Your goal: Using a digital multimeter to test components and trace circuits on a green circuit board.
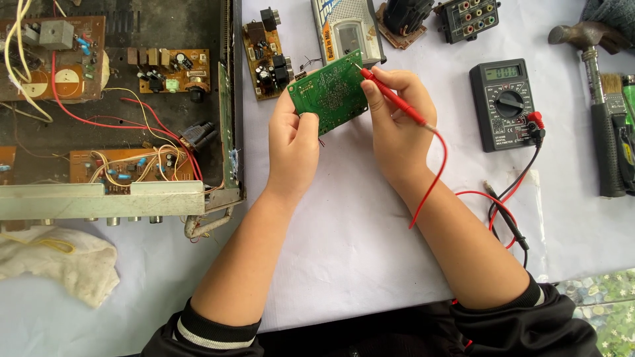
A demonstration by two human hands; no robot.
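Left hand holds the green circuit board up off the desk, grip pinching its lower-left edge, solder side toward the camera. Board is tilted, top-right corner high. Right hand has a pencil-style grip closed round the red probe, tip laid at the board's upper-right edge. Can't quite tell whether the tip sits on a pad or just on the edge; joints are too small to make out.

To probe well, I'd say:
- keep fingers off the solder side, hold by edges only
- brace the right wrist so the tip doesn't skate across neighbouring joints
- tip steep to the pad, light pressure
- black probe lies loose on the desk, not touching the board; one lead alone likely reads nothing.

Materials:
- board: rigid, flat, matte green, fine speckle of dull solder points
- probe: slim, hard red plastic with a thin metal tip; limp red lead loops down to the black multimeter, boxy, rotary dial, grey display
- desk cover: white sheet, smooth, lightly creased
- left: open metal chassis with brown boards, red and yellow wiring
- far right: steel-headed hammer
- lower left: crumpled off-white rag.
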